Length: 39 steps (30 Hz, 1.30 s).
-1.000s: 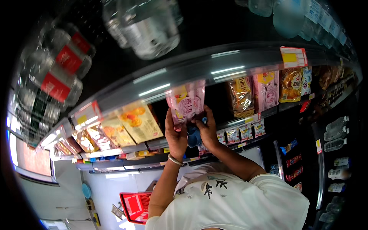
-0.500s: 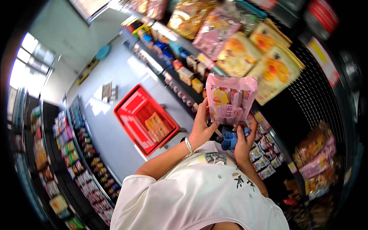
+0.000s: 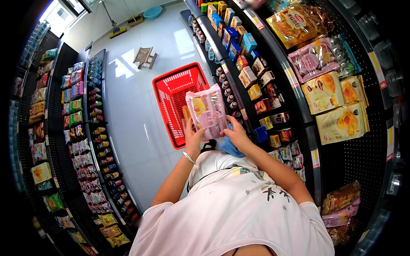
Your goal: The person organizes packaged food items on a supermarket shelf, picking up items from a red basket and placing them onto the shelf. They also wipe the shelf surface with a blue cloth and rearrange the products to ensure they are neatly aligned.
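While my left hand [image 3: 194,140] and my right hand [image 3: 237,135] grip the lower sides of a pink-and-clear plastic packet [image 3: 208,112] at twelve o'clock, its yellow patch and printed characters face me. A soft blue bundle [image 3: 230,147] shows under my right hand. At two o'clock lie flat yellow packets [image 3: 341,124] with printed pictures; at eleven, a red plastic basket [image 3: 175,71], then a brown slatted stool [image 3: 144,55].

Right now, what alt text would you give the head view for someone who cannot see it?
A person's left fingers and right fingers hold a pink packet, with a red basket beyond it in the view. Black shelves of packaged goods line both sides of a pale tiled floor.
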Tool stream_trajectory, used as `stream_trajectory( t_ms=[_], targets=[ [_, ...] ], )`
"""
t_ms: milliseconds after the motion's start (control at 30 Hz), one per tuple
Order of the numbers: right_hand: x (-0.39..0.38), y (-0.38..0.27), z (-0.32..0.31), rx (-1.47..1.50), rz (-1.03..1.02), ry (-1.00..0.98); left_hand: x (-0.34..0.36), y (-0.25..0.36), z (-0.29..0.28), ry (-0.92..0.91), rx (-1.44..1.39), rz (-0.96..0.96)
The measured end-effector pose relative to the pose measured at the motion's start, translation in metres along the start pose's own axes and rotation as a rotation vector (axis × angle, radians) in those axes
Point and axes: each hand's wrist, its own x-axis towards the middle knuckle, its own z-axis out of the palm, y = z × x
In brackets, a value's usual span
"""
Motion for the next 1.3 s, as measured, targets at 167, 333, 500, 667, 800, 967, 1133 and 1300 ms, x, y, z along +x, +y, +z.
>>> stream_trajectory(
  t_ms=[167,333,500,667,800,967,1133,1300],
  targets=[
    [0.046,0.02,0.036,-0.044,0.108,-0.071,0.028,-0.022,-0.051,0.053,0.005,-0.049],
    [0.06,0.024,0.048,-0.09,0.097,-0.01,0.054,-0.04,-0.069,0.138,0.079,-0.154],
    [0.041,0.028,0.035,0.015,0.172,0.003,0.082,-0.087,-0.097,0.143,0.14,-0.253],
    [0.027,0.055,0.016,-0.254,0.114,0.148,0.081,-0.076,-0.066,-0.053,0.134,-0.323],
    [0.014,0.048,0.0,-0.435,0.003,0.335,0.074,-0.069,-0.031,-0.196,0.085,-0.39],
    [-0.037,0.028,-0.041,-0.157,-0.086,0.42,0.054,-0.056,0.03,-0.436,0.192,-0.355],
    [-0.099,0.04,-0.091,0.365,-0.048,0.537,0.031,-0.033,0.112,-0.651,0.309,-0.33],
    [-0.154,0.01,-0.153,0.648,-0.248,0.842,0.011,-0.016,0.207,-0.942,0.294,-0.174]
  ],
)
